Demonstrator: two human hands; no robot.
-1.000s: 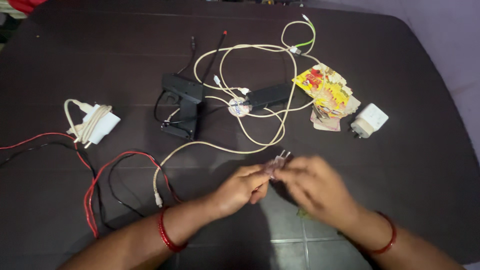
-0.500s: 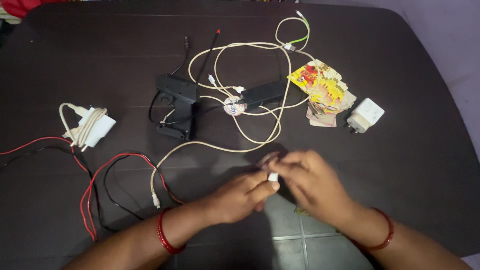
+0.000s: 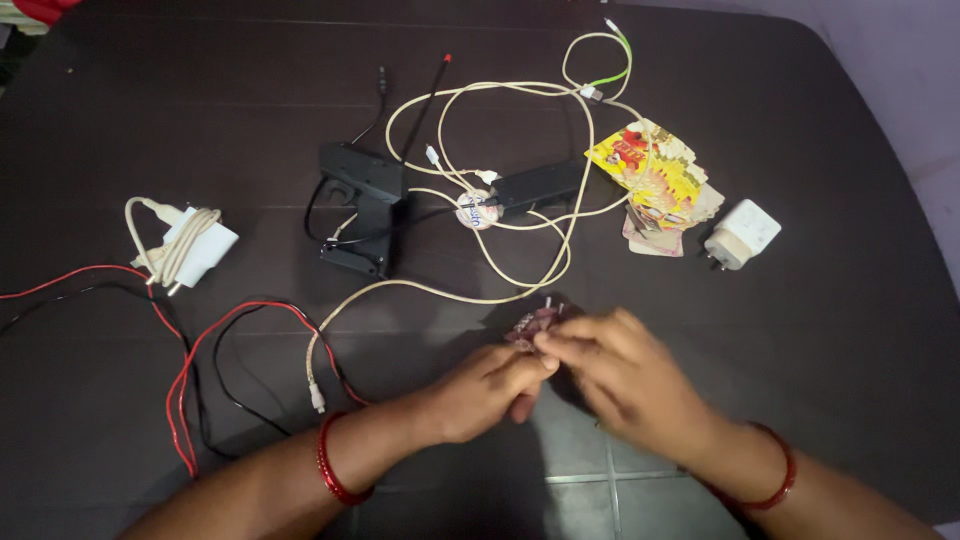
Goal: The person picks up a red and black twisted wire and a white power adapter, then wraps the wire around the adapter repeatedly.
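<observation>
Both hands meet at the near edge of a dark table (image 3: 150,120). My left hand (image 3: 490,390) and my right hand (image 3: 620,380) pinch a small pinkish plug adapter (image 3: 535,322) with metal pins pointing away from me. The fingertips of both hands touch it. A cream cable (image 3: 450,292) lies just beyond the hands, running left to a loose connector (image 3: 317,398).
Farther off lie a black gun-shaped tool (image 3: 362,205), a black power brick (image 3: 538,186), tangled cream cables, colourful cards (image 3: 655,185), a white charger (image 3: 742,235), another white charger wrapped in its cord (image 3: 190,250), and red and black wires (image 3: 200,360). Tiled floor shows below the table edge.
The adapter was turned between my fingers; a white end showed half a second ago, and now the pins point away again. My hands stayed in nearly the same place.
</observation>
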